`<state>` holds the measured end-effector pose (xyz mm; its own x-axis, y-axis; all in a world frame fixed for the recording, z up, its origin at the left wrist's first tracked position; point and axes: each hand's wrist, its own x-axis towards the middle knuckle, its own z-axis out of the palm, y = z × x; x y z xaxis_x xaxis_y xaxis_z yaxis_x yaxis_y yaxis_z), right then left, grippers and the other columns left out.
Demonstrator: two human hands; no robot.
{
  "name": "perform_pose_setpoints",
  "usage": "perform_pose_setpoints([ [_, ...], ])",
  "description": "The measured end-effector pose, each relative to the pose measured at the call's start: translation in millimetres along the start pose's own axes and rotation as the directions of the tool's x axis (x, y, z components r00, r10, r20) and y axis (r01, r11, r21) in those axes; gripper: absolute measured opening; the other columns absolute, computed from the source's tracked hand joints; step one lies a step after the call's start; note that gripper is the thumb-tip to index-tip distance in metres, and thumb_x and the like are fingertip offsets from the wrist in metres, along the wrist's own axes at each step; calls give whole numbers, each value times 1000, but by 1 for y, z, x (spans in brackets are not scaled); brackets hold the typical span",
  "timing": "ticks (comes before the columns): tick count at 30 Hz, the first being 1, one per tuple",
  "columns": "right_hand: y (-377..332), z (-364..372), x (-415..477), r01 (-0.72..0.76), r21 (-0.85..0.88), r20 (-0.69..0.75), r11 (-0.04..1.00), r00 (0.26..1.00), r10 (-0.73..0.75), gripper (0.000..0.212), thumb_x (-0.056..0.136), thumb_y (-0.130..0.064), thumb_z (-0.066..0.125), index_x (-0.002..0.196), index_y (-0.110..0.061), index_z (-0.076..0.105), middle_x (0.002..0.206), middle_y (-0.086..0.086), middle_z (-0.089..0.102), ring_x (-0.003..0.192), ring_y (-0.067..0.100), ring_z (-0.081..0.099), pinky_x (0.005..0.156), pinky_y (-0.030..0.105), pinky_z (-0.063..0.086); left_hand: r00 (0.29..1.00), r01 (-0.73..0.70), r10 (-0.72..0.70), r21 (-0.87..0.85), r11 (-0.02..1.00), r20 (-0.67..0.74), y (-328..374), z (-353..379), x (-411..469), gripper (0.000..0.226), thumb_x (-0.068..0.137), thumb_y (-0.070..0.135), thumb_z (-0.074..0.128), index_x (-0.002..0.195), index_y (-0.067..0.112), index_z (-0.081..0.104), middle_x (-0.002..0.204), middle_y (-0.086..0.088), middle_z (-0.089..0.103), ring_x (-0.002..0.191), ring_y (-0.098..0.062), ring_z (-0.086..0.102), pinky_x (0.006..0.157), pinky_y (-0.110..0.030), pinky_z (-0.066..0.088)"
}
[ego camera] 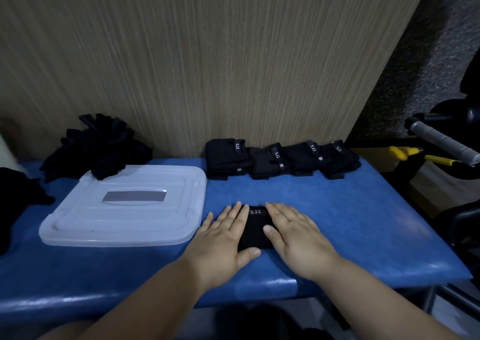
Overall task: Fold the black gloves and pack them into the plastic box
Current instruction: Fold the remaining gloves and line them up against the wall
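I am at the folding step: left hand [223, 235] and right hand [296, 241], fingers straight and gripping nothing, press the folded glove [255, 229] flat on the blue bench [350, 222]. Next, I judge, it joins the four folded gloves [281, 159] by the wall. The plastic box [124, 225] appears lidded, which blocks packing. The unfolded pile [96, 147] lies behind it.

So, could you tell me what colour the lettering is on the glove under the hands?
White lettering; the head view shows it.

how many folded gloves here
5: four gloves in a row by the wall, one under the left hand and right hand. The loose pile at left may hide more.
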<state>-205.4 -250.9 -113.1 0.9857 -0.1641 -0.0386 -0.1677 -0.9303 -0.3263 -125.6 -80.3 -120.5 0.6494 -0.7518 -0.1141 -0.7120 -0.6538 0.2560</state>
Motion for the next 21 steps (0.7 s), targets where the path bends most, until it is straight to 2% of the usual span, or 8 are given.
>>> perform_pose_setpoints([
  [3,1,-5,0,-35,-3,-119,999,992,34,61,95,-57,17,143,-26,39,138,-8,44,131,15,34,111,29,26,995,45,-52,-89,995,-79,-4,0,-1,77,98,51,36,152,22,-10,161,7,-11,147,-7,-12,118,-25,-7],
  [6,2,-16,-1,-142,40,-127,989,981,146,48,97,-52,35,134,-25,48,126,-5,55,122,17,45,102,29,37,966,109,-157,-226,968,-207,-5,-5,-2,68,100,38,41,154,20,2,161,3,10,147,-11,8,115,-19,6],
  [9,-2,-26,-6,-240,128,-58,962,967,248,50,93,-55,46,133,-25,48,116,-3,61,110,17,55,87,27,45,922,155,-245,-293,943,-301,-1,-9,-2,53,99,40,42,146,20,30,140,2,44,130,-14,37,107,-23,28],
  [12,-8,-29,-10,-270,210,-13,940,960,279,46,90,-57,51,125,-26,54,86,-13,58,86,9,57,73,24,48,924,201,-298,-358,912,-241,8,-12,0,39,98,48,38,126,24,49,116,4,59,108,-14,52,93,-30,42],
  [15,-12,-29,-12,-291,266,6,919,954,301,45,90,-56,53,123,-26,56,91,-10,60,95,11,60,79,24,50,931,222,-319,-417,881,-177,13,-14,1,44,95,55,39,127,26,48,119,9,58,108,-11,55,88,-26,44],
  [17,-13,-30,-12,-299,289,4,909,950,312,44,89,-57,54,120,-26,58,87,-11,57,91,10,59,80,25,51,931,223,-336,-507,832,-142,14,-16,2,44,93,54,46,129,29,43,115,11,58,104,-8,57,84,-24,46],
  [19,-12,-28,-11,-297,331,14,896,950,310,39,87,-56,56,114,-28,59,81,-14,58,83,6,59,79,27,53,928,210,-352,-611,763,-121,15,-17,3,42,90,51,54,125,31,40,106,11,62,96,-7,62,85,-30,52],
  [21,-10,-25,-9,-296,389,33,872,951,308,36,86,-56,58,113,-31,59,88,-13,65,84,3,61,78,29,54,919,191,-383,-738,648,-97,14,-16,7,43,88,45,60,123,31,38,101,10,67,90,-7,66,85,-33,54],
])
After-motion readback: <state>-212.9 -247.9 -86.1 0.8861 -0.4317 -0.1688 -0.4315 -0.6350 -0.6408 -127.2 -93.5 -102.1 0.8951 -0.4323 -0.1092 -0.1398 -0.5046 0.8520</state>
